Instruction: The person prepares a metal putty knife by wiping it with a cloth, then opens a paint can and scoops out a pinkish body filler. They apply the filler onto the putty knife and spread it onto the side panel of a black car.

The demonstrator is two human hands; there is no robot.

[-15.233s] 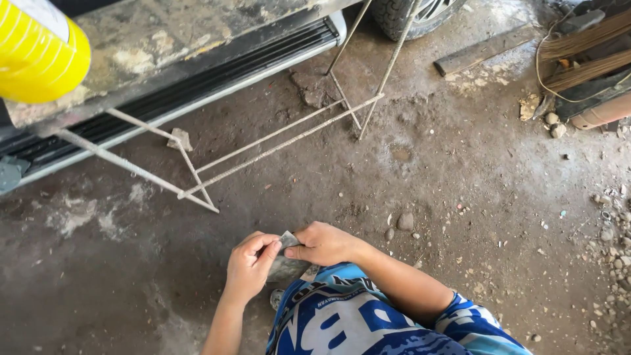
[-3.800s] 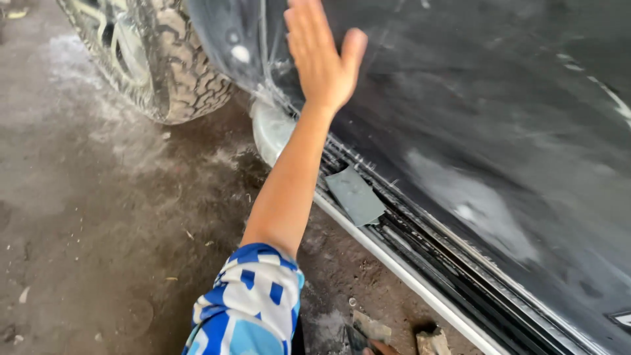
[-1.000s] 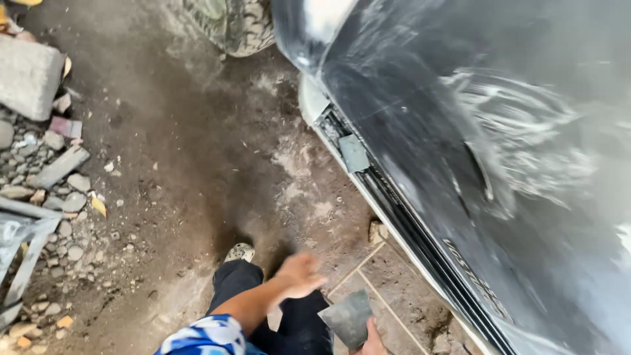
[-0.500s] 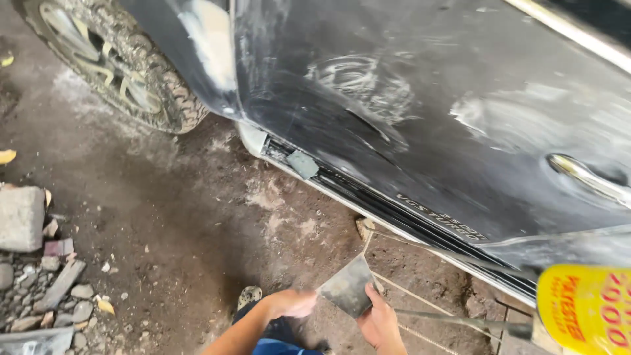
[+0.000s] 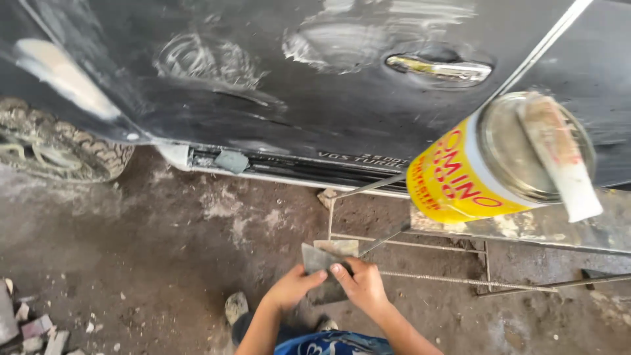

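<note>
Head view: left hand (image 5: pixel 289 289) and right hand (image 5: pixel 361 287), close together, both pinch 1 flat grey sandpaper sheet (image 5: pixel 320 269) above gritty dirt floor (image 5: pixel 164 256), near the scuffed black car door (image 5: pixel 276 79).

A dirty concrete floor (image 5: pixel 164 263), stained with pale patches, carries everything. Broken stone rubble (image 5: pixel 33 325) lies at its lower left corner. A thin metal rod frame (image 5: pixel 420 256) stands on it toward the right, and a knobbly tyre (image 5: pixel 59 148) rests at the left edge.
</note>
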